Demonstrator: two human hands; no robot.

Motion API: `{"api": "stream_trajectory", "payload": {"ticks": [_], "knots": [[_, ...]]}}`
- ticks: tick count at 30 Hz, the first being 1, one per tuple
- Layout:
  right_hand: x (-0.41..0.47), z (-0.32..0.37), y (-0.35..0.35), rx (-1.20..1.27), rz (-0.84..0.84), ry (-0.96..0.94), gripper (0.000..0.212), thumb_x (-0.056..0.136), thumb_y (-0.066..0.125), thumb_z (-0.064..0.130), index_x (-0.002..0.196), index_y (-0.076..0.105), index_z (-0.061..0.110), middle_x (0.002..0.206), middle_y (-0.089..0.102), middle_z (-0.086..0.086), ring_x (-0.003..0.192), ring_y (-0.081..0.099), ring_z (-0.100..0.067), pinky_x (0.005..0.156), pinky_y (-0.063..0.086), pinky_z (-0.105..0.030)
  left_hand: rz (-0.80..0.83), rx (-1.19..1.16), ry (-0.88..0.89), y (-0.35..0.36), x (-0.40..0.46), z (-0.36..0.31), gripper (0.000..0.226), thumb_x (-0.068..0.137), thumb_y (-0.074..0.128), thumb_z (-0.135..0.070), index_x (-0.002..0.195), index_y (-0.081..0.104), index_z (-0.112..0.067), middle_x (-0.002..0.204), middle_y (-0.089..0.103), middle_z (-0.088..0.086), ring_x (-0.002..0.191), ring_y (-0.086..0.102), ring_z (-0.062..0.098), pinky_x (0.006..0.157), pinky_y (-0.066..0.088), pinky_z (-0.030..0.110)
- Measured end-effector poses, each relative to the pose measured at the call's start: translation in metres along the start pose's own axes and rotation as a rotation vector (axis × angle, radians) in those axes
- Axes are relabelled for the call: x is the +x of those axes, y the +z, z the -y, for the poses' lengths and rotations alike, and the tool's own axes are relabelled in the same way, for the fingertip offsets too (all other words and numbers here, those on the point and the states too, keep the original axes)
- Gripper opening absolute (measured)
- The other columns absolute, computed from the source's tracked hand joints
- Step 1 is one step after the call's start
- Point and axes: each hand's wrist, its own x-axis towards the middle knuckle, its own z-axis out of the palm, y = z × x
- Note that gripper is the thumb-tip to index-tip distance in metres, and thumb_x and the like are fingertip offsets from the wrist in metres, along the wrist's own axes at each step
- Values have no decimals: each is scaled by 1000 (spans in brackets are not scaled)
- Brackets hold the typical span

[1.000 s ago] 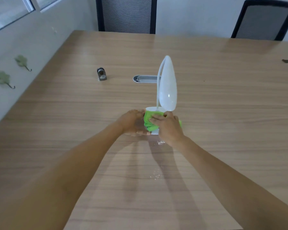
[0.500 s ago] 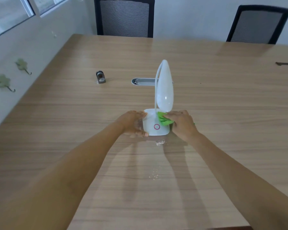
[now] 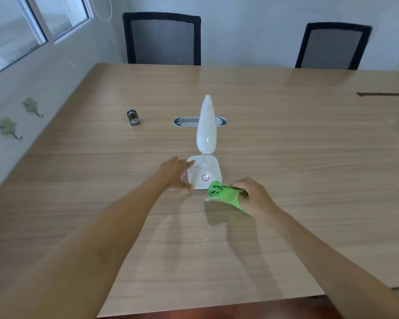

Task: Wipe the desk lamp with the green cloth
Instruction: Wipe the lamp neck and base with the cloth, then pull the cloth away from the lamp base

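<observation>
Far left, two leaf-shaped wall hooks are hanging on the wall, not part of the job. A small metal object is sitting on the wooden table, well apart from the lamp; a cable slot is lying behind the lamp head.

The left hand is cupping the left side of the lamp base, fingers spread fairly wide and curled loosely against its edge, holding nothing else. It is looking like a steadying hold, though the hand is a bit blurred so how firm the contact is can't be told.

The desk lamp is standing upright near the middle of the table, white head pointing up, square base with a red ring button facing the camera. The base top is fully exposed right now.

The green cloth is bunched up at the near right corner of the base, its front fold just beside or barely touching that corner; can't tell which. The rest is trailing down toward the table.

The right hand is gripping the cloth, fingers closed tight around the bunch.

Progress judgement: wiping is sitting around the base. No visible dirt on the lamp to tell cleaned from uncleaned. Head and neck are not being touched by the cloth now, so those probably remain. Small pale specks are lying on the table in front of the lamp.
</observation>
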Motion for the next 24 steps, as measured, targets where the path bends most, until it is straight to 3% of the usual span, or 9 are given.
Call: {"api": "stream_trajectory", "payload": {"ticks": [2,5,8,12,15,17,20,24], "knots": [[-3,11,-4,173,-68,146,35,76,49,-4,96,70,15,92,63,-5,89,56,-19,77,39,-24,-29,-54,-23,-1,-9,-1,90,72,68,-54,149,29,-29,154,39,5,143,31,29,116,28,43],[-5,31,-2,691,-140,364,31,77,49,-9,83,68,15,80,65,-7,77,59,-22,67,46,-30,0,-202,-89,1,-30,2,73,72,74,-43,138,50,-27,138,56,6,129,49,27,108,39,36],[-1,42,7,1053,-104,549,30,79,43,-13,83,62,11,89,63,-18,76,59,-29,74,51,-40,87,-387,-169,6,-56,4,66,72,77,-38,133,57,-22,133,59,4,125,54,21,104,39,29],[6,66,27,1391,-26,710,28,83,37,-9,97,56,6,97,58,-17,88,56,-30,88,47,-45,187,-751,-225,13,-81,7,48,77,73,-38,122,65,-25,114,64,-2,109,58,14,97,44,25],[9,84,44,1527,42,721,34,86,34,-8,114,53,0,100,58,-16,98,56,-30,100,41,-44,251,-1058,-274,16,-96,16,18,75,75,-36,88,66,-25,76,60,-4,72,56,6,77,49,21],[7,94,51,1548,79,706,26,88,35,-8,102,55,0,93,59,-13,88,58,-26,95,41,-42,269,-1175,-295,15,-104,25,19,81,72,-20,70,57,-21,71,55,-2,69,54,9,73,48,21],[7,104,58,1529,157,682,17,89,41,-3,91,54,8,91,60,-11,84,57,-24,89,46,-43,311,-1264,-316,10,-115,43,20,83,66,-7,72,53,-20,76,56,0,72,54,12,79,50,25],[18,115,60,1422,294,528,18,89,43,4,88,59,13,88,62,-7,80,61,-19,73,50,-30,316,-1241,-369,5,-132,74,20,82,62,-5,76,51,-20,68,41,-1,61,40,12,80,49,24]]}}
